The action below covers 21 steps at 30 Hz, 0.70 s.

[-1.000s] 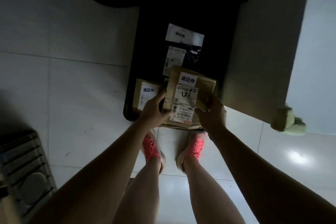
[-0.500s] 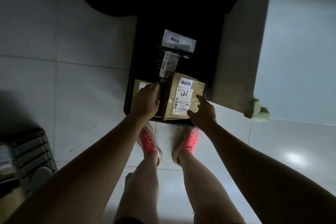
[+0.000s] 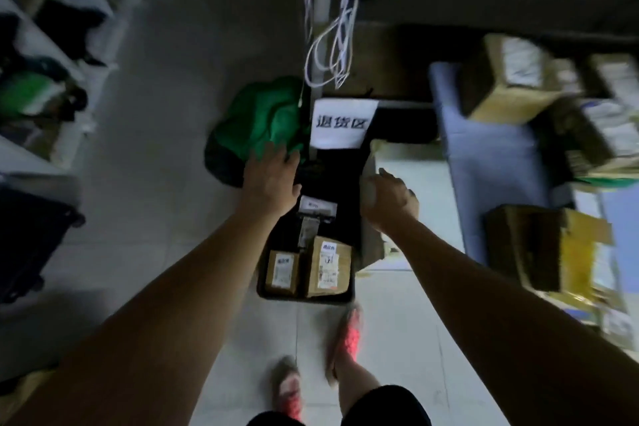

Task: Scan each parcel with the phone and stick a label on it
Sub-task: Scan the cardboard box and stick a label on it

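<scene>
The left hand [image 3: 273, 180] is released, fingers spread and holding nothing, over the near edge of a crumpled green fabric bag [image 3: 256, 128]; whether it touches the bag I cannot tell. The right hand [image 3: 389, 199] shows its back with the fingers curled under, and I cannot tell whether it grasps anything.

Below and between the hands stands a long black plastic crate [image 3: 304, 299] on the tiled floor. At its near end lie a smaller brown cardboard parcel [image 3: 281, 271] and, just beside it, a larger brown cardboard parcel [image 3: 326, 266]. Each carries white labels. No phone is in view.

Looped white cables [image 3: 332, 45] hang above the crate's far end and could probably snag a reaching hand. The dim light may also spoil a scan, or let an already labelled parcel be labelled twice.
</scene>
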### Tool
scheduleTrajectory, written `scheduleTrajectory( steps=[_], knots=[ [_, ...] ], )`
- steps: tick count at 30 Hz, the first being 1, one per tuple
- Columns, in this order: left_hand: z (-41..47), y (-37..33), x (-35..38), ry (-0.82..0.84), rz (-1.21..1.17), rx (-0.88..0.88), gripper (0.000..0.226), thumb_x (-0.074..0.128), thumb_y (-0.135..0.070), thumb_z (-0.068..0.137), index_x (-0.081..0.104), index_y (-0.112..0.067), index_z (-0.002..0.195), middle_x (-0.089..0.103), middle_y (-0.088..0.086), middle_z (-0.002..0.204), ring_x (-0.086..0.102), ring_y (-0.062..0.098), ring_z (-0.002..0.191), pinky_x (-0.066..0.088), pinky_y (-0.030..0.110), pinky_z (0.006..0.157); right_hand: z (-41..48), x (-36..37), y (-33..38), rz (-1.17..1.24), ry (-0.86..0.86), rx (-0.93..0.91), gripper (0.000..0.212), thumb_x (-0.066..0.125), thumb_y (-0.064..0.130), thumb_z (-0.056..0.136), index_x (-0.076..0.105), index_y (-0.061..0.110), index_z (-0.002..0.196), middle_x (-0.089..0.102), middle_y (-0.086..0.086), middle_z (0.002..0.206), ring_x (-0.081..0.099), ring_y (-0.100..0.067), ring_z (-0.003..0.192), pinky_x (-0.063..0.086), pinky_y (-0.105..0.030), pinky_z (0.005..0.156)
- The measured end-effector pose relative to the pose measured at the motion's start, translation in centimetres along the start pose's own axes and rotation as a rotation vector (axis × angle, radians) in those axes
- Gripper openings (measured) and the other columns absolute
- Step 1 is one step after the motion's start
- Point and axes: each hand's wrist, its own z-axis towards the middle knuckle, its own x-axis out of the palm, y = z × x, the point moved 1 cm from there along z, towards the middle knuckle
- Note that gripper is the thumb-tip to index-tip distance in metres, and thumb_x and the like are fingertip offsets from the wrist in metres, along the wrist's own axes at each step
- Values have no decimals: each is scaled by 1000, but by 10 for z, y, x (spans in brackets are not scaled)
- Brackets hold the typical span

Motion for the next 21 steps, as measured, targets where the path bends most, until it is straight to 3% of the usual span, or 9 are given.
scheduleTrajectory(
  steps=[4,8,14,17,21],
  knots=[
    [-9,-27,-85,-119,0,55,65,60,-50,87,42,-23,144,45,7,144,38,32,135,31,51,111,-51,-69,-16,-1,-145,46,56,71,37,83,55,29,136,48,4,151,52,-24,132,44,-37,104],
    [-35,-75,-146,-184,22,161,62,53,-50,93,38,-22,147,45,6,145,39,30,134,33,47,110,-104,-115,-47,45,-214,130,60,70,45,80,54,30,136,56,2,142,55,-26,128,47,-39,102],
    [-65,-172,-187,-212,83,238,57,54,-49,93,44,-24,143,47,8,144,39,31,138,33,46,109,-158,-178,-134,130,-233,137,67,71,35,83,51,23,145,51,-4,149,49,-25,136,43,-38,110],
    [-69,-234,-201,-208,94,234,55,56,-47,90,47,-24,140,52,7,137,42,30,134,35,45,104,-182,-204,-193,116,-239,160,67,72,44,83,51,26,143,54,-6,146,52,-27,133,44,-37,105],
    [-68,-318,-215,-175,97,251,58,55,-44,90,43,-22,142,55,8,132,48,31,124,40,42,101,-200,-229,-272,88,-225,182,55,71,41,82,56,28,133,61,-7,133,57,-31,123,49,-37,96]
  ],
)
